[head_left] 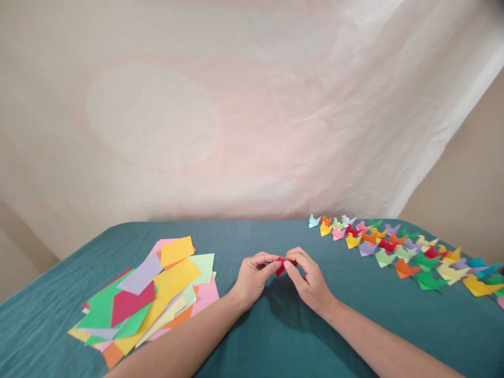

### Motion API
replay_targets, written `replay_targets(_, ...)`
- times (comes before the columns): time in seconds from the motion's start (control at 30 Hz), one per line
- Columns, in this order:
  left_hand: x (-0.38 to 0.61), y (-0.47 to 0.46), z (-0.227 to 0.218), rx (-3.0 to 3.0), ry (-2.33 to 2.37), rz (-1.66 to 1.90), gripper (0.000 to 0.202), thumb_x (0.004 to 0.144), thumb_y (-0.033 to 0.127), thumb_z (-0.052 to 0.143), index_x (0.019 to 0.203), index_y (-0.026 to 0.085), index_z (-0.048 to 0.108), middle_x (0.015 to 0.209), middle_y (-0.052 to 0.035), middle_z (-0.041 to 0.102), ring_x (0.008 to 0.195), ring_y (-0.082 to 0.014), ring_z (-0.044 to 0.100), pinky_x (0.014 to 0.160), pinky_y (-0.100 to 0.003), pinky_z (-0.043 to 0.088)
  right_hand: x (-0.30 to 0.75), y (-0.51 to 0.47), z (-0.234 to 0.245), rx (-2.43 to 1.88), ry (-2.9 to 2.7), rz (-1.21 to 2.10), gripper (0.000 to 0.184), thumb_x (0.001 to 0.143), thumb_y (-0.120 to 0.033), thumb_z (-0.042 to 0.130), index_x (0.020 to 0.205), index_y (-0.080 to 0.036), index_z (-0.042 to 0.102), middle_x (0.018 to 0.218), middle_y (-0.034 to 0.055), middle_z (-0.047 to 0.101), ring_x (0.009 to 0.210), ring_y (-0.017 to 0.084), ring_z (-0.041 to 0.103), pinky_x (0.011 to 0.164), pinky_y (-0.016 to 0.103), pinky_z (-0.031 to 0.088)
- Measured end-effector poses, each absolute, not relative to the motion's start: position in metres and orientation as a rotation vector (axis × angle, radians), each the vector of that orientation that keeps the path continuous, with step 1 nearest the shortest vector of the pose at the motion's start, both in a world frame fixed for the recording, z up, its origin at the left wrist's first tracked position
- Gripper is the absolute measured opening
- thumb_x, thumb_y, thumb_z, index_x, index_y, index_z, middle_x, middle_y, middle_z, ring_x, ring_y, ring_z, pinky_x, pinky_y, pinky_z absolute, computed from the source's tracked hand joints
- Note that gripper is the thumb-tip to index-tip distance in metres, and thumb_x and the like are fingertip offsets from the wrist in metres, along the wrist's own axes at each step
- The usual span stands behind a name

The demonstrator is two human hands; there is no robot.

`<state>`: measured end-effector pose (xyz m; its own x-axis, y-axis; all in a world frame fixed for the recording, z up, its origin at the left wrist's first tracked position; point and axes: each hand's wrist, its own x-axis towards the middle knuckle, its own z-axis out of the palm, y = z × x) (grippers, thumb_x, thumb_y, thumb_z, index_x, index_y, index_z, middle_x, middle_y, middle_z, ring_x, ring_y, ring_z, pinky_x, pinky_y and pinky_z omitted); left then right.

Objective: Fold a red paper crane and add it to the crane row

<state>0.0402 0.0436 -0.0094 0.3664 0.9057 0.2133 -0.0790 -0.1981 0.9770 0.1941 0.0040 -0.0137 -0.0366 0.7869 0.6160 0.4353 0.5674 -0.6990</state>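
Note:
A small piece of folded red paper (280, 266) is held up between my two hands, a little above the table. My left hand (255, 275) pinches its left side between thumb and fingers. From the other side, my right hand (307, 275) grips it the same way, fingertips close to those of the left. Most of the paper is hidden behind the fingers, so its exact folded shape cannot be made out.
Loose coloured paper sheets (177, 283) lie in an overlapping heap at the left. Several rows of small folded paper birds (388, 244) stand along the right side. A dark green cloth covers the table (244, 236); a pale sheet (252, 115) hangs behind it.

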Motion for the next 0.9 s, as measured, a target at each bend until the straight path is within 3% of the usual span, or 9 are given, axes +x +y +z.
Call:
replay_targets(0.23, 0.041, 0.046, -0.012, 1.350, 0.781, 1.052, 0.031, 0.072, 0.036, 0.069, 0.093, 0.014, 0.071, 0.091, -0.0077, 0.071, 0.085, -0.0201, 0.063, 0.083, -0.031, 0.047, 0.194, 0.006, -0.013, -1.106, -1.683, 0.416, 0.018, 0.089, -0.026, 0.047, 0.075, -0.019, 0.055, 0.077, 0.0024, 0.053, 0.072, 0.015, 0.052, 0.068, 0.028, 0.042)
replay_targets(0.43, 0.038, 0.053, -0.022, 1.510, 0.889, 1.023, 0.041, 0.076, 0.031, 0.063, 0.113, 0.012, 0.061, 0.090, -0.0063, 0.070, 0.079, -0.0173, 0.063, 0.077, -0.028, 0.048, 0.197, 0.012, -0.017, -1.238, -1.702, 0.476, 0.023, 0.089, -0.027, 0.046, 0.069, -0.019, 0.053, 0.071, 0.0010, 0.053, 0.067, 0.015, 0.051, 0.064, 0.027, 0.041)
replay_targets(0.57, 0.035, 0.053, -0.017, 1.790, 0.999, 0.941, 0.037, 0.077, 0.025, 0.059, 0.112, 0.013, 0.060, 0.079, -0.0027, 0.069, 0.074, -0.0154, 0.062, 0.076, -0.027, 0.046, 0.201, 0.018, -0.024, -1.309, -1.758, 0.474, 0.024, 0.088, -0.027, 0.047, 0.067, -0.019, 0.055, 0.070, 0.0011, 0.055, 0.067, 0.015, 0.053, 0.066, 0.028, 0.041)
replay_targets(0.77, 0.033, 0.054, -0.018, 1.943, 1.026, 0.890, 0.033, 0.080, 0.022, 0.056, 0.112, 0.016, 0.052, 0.073, 0.0010, 0.066, 0.069, -0.0141, 0.061, 0.070, -0.025, 0.045, 0.204, 0.023, -0.034, -1.383, -1.805, 0.394, 0.019, 0.085, -0.025, 0.052, 0.068, -0.020, 0.060, 0.083, 0.0027, 0.062, 0.083, 0.018, 0.056, 0.079, 0.032, 0.039)
replay_targets(0.9, 0.031, 0.055, -0.021, 2.080, 1.044, 0.905, 0.030, 0.080, 0.020, 0.057, 0.110, 0.018, 0.053, 0.087, -0.0016, 0.067, 0.082, -0.0156, 0.061, 0.080, -0.028, 0.045, 0.205, 0.024, -0.035, -1.457, -1.829, 0.362, 0.018, 0.084, -0.025, 0.053, 0.068, -0.021, 0.061, 0.086, 0.0025, 0.062, 0.086, 0.018, 0.055, 0.081, 0.033, 0.038)
